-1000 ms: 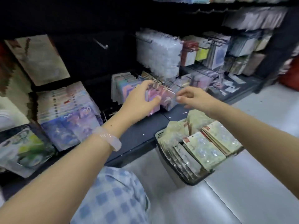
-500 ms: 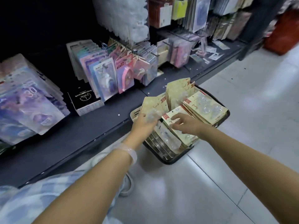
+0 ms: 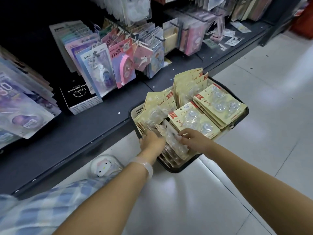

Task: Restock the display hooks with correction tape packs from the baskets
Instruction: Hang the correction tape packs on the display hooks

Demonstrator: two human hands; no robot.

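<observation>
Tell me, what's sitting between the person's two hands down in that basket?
In the head view, a tilted bunch of packs stands between the left hand and right hand, inside the basket.

Both hands in basket, fingers on cream packs.

Black alarm clock box stands on dark shelf. Hello Kitty shoe on white tiled floor. Blue checked fabric lower left. Loose small packets lie far right on shelf.
</observation>
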